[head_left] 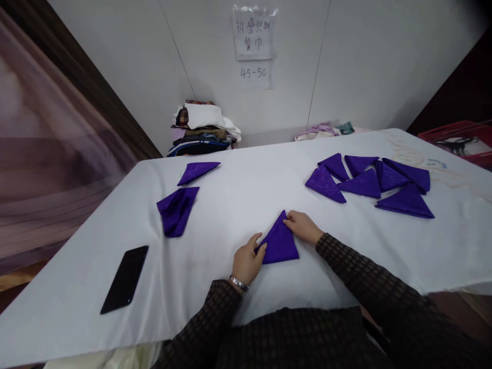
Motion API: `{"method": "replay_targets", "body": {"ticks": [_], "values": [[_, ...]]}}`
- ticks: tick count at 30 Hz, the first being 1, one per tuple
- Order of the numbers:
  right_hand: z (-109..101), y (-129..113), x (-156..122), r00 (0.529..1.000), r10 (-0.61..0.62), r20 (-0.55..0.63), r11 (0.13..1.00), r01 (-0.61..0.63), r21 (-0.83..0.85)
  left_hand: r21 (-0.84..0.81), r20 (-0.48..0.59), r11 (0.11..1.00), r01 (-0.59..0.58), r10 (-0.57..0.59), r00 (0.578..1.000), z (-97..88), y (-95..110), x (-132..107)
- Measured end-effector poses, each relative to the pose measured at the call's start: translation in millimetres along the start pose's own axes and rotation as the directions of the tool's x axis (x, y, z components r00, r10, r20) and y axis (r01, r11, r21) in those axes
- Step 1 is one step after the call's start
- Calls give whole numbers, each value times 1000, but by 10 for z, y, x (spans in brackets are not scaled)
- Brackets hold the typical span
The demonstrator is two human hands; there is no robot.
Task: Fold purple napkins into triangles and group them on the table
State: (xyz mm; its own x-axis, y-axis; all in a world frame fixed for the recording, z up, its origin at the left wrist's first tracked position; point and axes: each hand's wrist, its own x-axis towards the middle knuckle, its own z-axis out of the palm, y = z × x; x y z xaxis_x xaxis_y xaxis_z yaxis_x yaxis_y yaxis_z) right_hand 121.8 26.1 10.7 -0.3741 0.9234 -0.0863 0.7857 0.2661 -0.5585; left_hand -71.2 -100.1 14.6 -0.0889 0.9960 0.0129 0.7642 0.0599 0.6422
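A purple cloth napkin (280,243) folded into a triangle lies on the white tablecloth (238,205) just in front of me. My left hand (248,260) pinches its lower left corner, fingers closed on the fabric. My right hand (303,226) grips the upper right edge near the tip. Both arms wear dark checked sleeves, and a metal bracelet circles the left wrist.
Several folded purple triangles (371,183) lie at the right. A loosely bunched purple napkin (177,210) and another triangle (198,171) lie at the left. A black phone (125,278) rests near the left front edge. Stacked clothes (203,129) stand against the wall, a red crate (459,139) far right.
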Motion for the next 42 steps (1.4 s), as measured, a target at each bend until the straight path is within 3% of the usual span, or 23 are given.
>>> {"method": "replay_targets", "body": {"ticks": [14, 22, 27, 42], "values": [[-6, -79, -31, 998, 66, 17, 988, -63, -144, 263, -71, 962, -65, 87, 994, 49, -80, -153], [-12, -123, -46, 995, 104, 1, 979, -102, -179, 154, -200, 985, -75, 106, 974, 6, -149, -348], [-16, -157, -80, 997, 73, -41, 970, -80, -231, 122, -201, 990, -71, 94, 975, -15, -147, -353], [51, -20, -13, 986, -113, -125, 993, 117, 25, 73, -274, 993, -97, 114, 955, -58, -181, -431]]}}
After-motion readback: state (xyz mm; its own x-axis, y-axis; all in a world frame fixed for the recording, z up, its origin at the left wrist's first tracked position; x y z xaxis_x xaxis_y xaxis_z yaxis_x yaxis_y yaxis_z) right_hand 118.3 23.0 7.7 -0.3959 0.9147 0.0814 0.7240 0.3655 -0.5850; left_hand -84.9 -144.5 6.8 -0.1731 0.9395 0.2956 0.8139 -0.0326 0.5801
